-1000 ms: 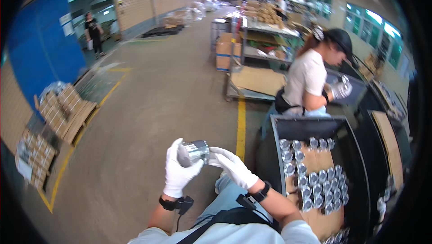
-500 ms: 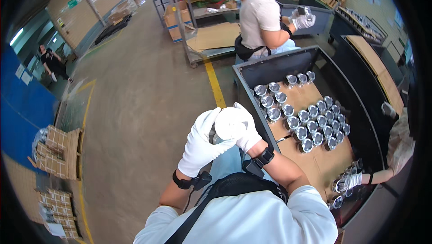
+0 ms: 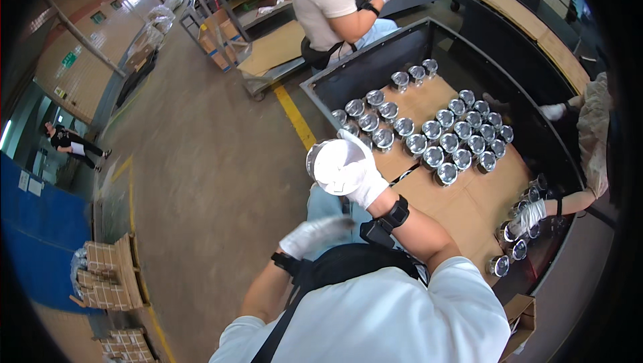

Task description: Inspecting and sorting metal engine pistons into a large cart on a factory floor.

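Note:
My right hand [image 3: 367,179], in a white glove, grips a round, shiny metal part that looks like a piston [image 3: 337,166], its flat face bright with glare. The fingers wrap its right side, above my lap and beside the near wall of a dark metal bin. Lower down, close to my waist, is my gloved left hand [image 3: 316,236], apart from the piston; motion smears its fingers. Inside the bin [image 3: 375,71], similar pistons [image 3: 447,142] stand in groups on brown cardboard [image 3: 479,205].
A co-worker's gloved hand [image 3: 529,217] touches pistons along the bin's right side. Beyond the bin, another person [image 3: 328,15] holds a metal part. A metal rack cart [image 3: 268,61] stands at the far left of the bin, and strapped cartons [image 3: 104,276] are stacked at left.
My left hand has let go of the piston and dropped toward my waist. The piston stays in my right hand. The view has turned, shifting the surroundings.

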Action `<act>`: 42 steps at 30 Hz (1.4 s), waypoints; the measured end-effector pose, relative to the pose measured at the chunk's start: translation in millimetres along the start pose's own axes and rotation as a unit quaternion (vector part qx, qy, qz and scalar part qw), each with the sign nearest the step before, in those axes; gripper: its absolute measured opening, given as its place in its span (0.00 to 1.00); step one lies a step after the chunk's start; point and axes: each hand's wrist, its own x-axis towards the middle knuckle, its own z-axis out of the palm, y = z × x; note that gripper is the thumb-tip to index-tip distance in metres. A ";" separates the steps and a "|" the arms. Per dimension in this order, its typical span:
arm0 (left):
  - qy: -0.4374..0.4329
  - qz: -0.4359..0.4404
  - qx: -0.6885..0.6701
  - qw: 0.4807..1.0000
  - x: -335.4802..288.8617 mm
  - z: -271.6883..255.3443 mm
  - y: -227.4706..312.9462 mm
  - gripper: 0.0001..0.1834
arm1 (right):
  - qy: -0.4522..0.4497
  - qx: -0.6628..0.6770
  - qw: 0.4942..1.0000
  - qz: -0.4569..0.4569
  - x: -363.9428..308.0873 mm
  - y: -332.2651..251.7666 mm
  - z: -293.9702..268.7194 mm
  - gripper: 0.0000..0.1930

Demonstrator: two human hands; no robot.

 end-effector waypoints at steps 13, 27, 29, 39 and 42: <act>-0.125 -0.264 0.227 0.929 25.9 10.6 -13.1 0.25 | -0.065 0.020 0.997 -0.047 -23.8 -4.0 7.4 0.21; -0.145 -0.094 0.192 0.966 3.0 -12.6 -47.5 0.24 | -0.065 0.027 0.997 0.015 -21.7 19.8 24.5 0.22; -0.133 -0.084 0.223 0.962 8.8 27.2 -27.4 0.24 | -0.048 0.026 0.998 0.004 -25.6 19.5 25.0 0.22; 0.121 0.128 0.212 0.961 -48.5 67.6 109.4 0.33 | -0.002 -0.053 0.998 -0.017 -17.8 8.3 30.9 0.23; 0.029 0.113 0.112 0.987 -46.6 73.8 117.4 0.41 | 0.006 -0.071 0.997 -0.008 -14.4 12.2 46.7 0.22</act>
